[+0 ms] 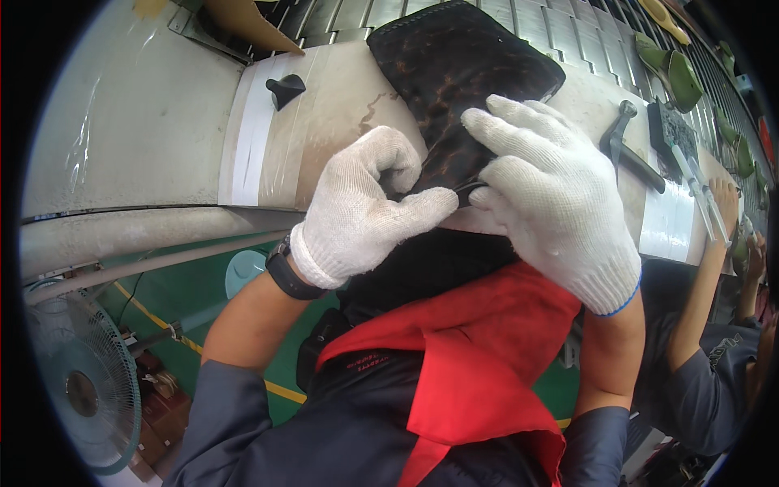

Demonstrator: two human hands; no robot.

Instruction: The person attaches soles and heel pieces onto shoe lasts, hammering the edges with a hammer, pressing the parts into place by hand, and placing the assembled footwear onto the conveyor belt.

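A dark brown and black mottled leather piece [475, 69], shaped like a boot shaft, lies across the pale bench edge in front of me. My left hand [365, 203], in a white knit glove, is at its near left edge with curled fingers and the thumb along the lower edge; it appears to grip the leather there, though the fingertips are partly hidden. My right hand [552, 178], gloved alike, rests over the leather's right side with several fingers stretched out. Its lower fingers come close to the left thumb.
A small black pointed piece [286, 91] lies at left on the bench. To the right are a hammer [629, 146], a black block [672, 134] and pale pen-like tools [696, 191]. Green shoe-shaped forms [673, 73] stand beyond. A co-worker's arm [702, 268] reaches in at right; a fan [85, 385] stands lower left.
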